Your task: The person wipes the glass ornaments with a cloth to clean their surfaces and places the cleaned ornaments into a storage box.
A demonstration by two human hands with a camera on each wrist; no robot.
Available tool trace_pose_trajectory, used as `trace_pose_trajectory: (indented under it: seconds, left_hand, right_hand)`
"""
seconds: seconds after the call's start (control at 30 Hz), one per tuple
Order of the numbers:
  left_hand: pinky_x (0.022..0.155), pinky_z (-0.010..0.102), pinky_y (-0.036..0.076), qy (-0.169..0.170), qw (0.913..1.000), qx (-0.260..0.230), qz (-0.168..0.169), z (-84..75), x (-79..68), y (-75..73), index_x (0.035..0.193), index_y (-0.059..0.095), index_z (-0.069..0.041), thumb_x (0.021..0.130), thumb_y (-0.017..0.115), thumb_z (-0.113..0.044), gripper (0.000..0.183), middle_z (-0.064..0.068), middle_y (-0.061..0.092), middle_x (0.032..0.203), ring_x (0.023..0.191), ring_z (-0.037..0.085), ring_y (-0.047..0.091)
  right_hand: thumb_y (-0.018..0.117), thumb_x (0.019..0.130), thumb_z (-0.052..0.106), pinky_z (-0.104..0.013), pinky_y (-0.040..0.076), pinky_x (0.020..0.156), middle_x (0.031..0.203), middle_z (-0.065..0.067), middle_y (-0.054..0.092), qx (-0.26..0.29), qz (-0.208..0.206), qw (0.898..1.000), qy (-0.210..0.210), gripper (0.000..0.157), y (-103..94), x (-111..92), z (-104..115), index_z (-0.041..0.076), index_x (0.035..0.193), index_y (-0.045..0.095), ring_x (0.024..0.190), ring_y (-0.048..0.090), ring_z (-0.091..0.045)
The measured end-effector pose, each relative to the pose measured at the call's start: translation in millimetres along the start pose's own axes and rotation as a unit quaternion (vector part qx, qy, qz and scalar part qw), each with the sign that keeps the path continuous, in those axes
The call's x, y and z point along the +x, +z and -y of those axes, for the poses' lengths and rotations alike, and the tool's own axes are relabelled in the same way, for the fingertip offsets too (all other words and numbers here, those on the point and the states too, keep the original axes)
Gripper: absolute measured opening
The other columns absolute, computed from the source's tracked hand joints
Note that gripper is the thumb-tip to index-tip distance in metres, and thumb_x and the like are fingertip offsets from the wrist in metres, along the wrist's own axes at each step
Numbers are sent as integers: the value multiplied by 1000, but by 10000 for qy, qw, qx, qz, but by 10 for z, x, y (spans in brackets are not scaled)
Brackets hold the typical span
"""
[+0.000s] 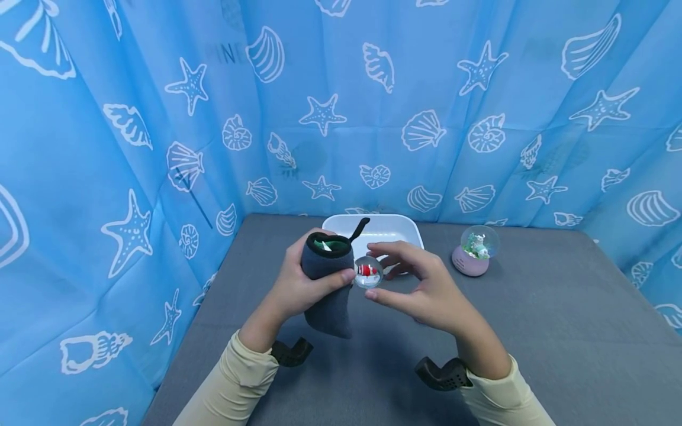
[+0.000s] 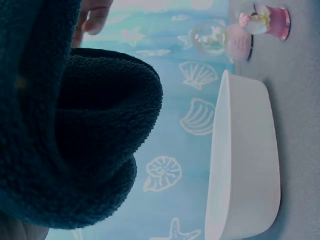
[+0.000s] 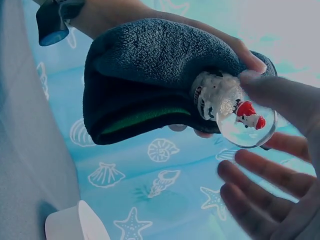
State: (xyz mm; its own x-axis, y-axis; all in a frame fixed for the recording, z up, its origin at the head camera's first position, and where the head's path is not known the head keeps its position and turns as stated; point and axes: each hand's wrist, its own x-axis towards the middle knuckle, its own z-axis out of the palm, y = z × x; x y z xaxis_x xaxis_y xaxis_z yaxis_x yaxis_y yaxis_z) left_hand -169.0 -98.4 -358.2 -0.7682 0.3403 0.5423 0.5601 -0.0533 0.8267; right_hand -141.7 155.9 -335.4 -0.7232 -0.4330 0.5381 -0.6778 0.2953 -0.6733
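My left hand (image 1: 303, 278) grips a dark grey-blue fleecy cloth (image 1: 327, 290) with black edging, a black hanging loop and a green inner side. The cloth is wrapped against the white base of a snow globe (image 3: 245, 117), whose clear dome with a red-and-white figure points toward my right hand. My right hand (image 1: 426, 284) curves around the dome with fingers spread, its thumb right at the globe's edge in the right wrist view. There the other fingers stand apart from the glass. In the left wrist view the cloth (image 2: 100, 115) hides the held globe.
Behind the hands a white tub (image 1: 391, 222) stands on the grey table (image 1: 533, 325). To its right is a snow globe with a pink base (image 1: 471, 262). The left wrist view shows another pink-based ornament (image 2: 277, 22) beside it. A blue shell-patterned curtain (image 1: 346, 148) encloses the table.
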Motion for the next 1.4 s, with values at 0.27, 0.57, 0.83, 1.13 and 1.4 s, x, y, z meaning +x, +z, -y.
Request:
trace_pose_trajectory:
  seconds: [0.27, 0.57, 0.83, 1.13, 1.4]
  left_hand:
    - [94, 45, 53, -2, 9999, 80, -68, -6, 3, 2, 130, 63, -8, 89, 86, -44, 59, 12, 68, 117, 107, 25, 64]
    - [94, 46, 53, 6, 10000, 95, -20, 21, -7, 18, 130, 63, -10, 90, 85, -48, 59, 10, 68, 118, 107, 26, 63]
    - [93, 48, 54, -37, 9998, 173, -5, 38, -9, 39, 131, 64, -13, 89, 85, -45, 57, 7, 68, 119, 107, 26, 64]
    - [89, 46, 56, -66, 9999, 111, 86, 37, -14, 34, 131, 63, -14, 90, 85, -45, 57, 8, 68, 116, 103, 27, 65]
    - [87, 44, 57, 44, 9999, 56, 154, 47, 1, 40, 129, 63, -13, 88, 85, -51, 60, 9, 67, 114, 99, 28, 65]
  right_hand:
    - [92, 75, -9, -31, 61, 94, 138, -13, 69, 256, -121, 9975, -644, 66, -10, 0, 36, 4, 135, 69, 127, 65, -13]
    - [90, 76, -10, -28, 60, 96, 133, -14, 72, 146, -58, 9958, -897, 55, 8, 5, 34, 5, 126, 74, 124, 68, -15]
    - [90, 76, -9, -29, 63, 86, 128, -13, 75, 137, -102, 9964, -826, 53, 5, 2, -9, 4, 125, 75, 117, 71, -12]
    - [88, 82, -6, -35, 65, 81, 124, -13, 77, 668, 77, 9976, -156, 48, -11, 0, -5, 4, 127, 75, 105, 76, -12]
    - [85, 87, 1, -34, 65, 79, 115, -9, 79, 461, 43, 9983, 360, 40, -13, 2, -1, 5, 126, 75, 98, 78, -15]
